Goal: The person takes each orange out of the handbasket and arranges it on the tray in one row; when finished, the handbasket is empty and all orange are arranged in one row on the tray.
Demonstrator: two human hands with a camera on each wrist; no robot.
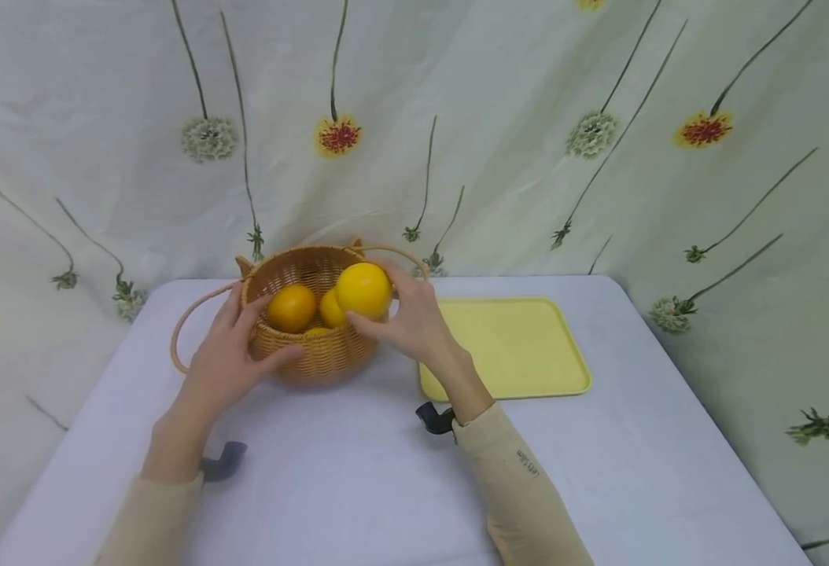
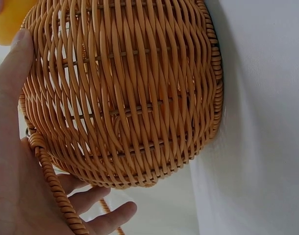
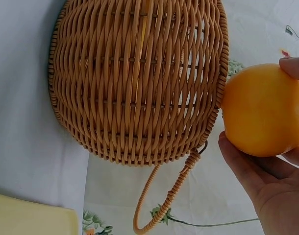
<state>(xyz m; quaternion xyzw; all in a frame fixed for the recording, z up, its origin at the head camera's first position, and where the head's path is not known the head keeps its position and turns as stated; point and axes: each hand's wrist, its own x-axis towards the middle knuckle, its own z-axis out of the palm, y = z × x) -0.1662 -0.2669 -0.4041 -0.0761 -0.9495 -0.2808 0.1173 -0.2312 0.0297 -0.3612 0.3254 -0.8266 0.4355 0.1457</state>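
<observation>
A tan wicker basket (image 1: 315, 358) stands at the back of the table with several oranges inside, among them a darker orange (image 1: 292, 307) at the left. My right hand (image 1: 414, 314) holds a bright yellow-orange orange (image 1: 364, 290) between thumb and fingers, over the basket's right rim. In the right wrist view that orange (image 3: 264, 110) is beside the woven rim. My left hand (image 1: 226, 354) rests at the basket's left side, its fingers spread and fairly straight. The left thumb (image 2: 22, 49) lies at the rim, and a basket handle (image 2: 56, 191) crosses the palm.
A pale yellow rectangular tray (image 1: 506, 346) lies right of the basket, partly behind the right forearm. The basket's other handle (image 1: 403, 255) arches out at the right. A white cloth covers the table (image 1: 344, 479), and a flower-print curtain (image 1: 400, 79) hangs behind it.
</observation>
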